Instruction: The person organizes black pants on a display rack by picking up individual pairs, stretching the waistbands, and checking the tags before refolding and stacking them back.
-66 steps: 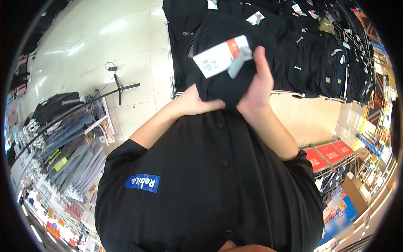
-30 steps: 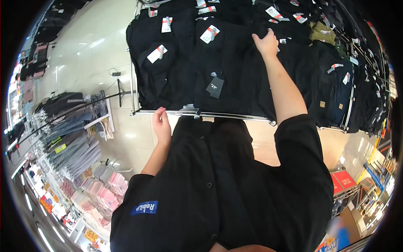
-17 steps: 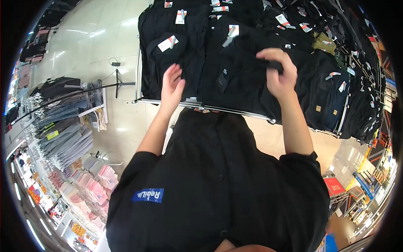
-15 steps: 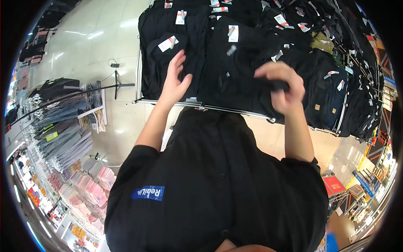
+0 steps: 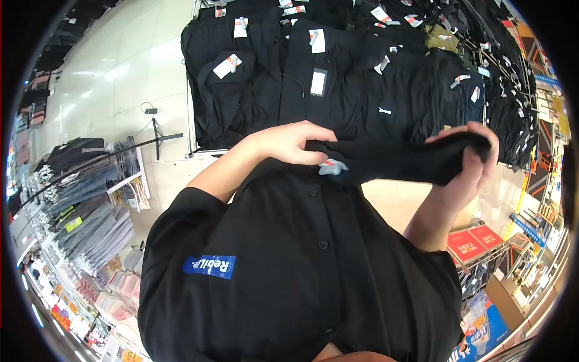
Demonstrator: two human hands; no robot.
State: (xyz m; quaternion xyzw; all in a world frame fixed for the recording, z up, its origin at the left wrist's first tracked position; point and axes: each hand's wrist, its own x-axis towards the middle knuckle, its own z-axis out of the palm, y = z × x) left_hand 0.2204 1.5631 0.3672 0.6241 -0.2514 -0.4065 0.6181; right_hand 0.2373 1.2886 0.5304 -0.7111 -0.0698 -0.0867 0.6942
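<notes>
A pair of black pants (image 5: pixel 398 160) is stretched sideways between my two hands, in front of my chest at the near edge of the display. My left hand (image 5: pixel 295 142) pinches its left end at the waistband, beside a red and white tag with a grey security clip (image 5: pixel 333 168). At the other end, my right hand (image 5: pixel 473 163) is closed around the black cloth, with fingers over the top and thumb in front. Beyond my hands lie folded black pants (image 5: pixel 265 90) in rows, several with white tags and grey clips.
A metal-framed display table (image 5: pixel 192 153) carries the stacked clothes. To the left stands a rack of hanging jeans (image 5: pixel 84 175), with pink packaged goods (image 5: pixel 120 289) nearer. Red boxes (image 5: pixel 473 241) sit at the right, above a blue printed box (image 5: pixel 482 326).
My left hand went from open above the stacks to pinching the pants. My right hand moved outward and nearer my body, drawing the cloth out between both hands. The view shifted slightly.
</notes>
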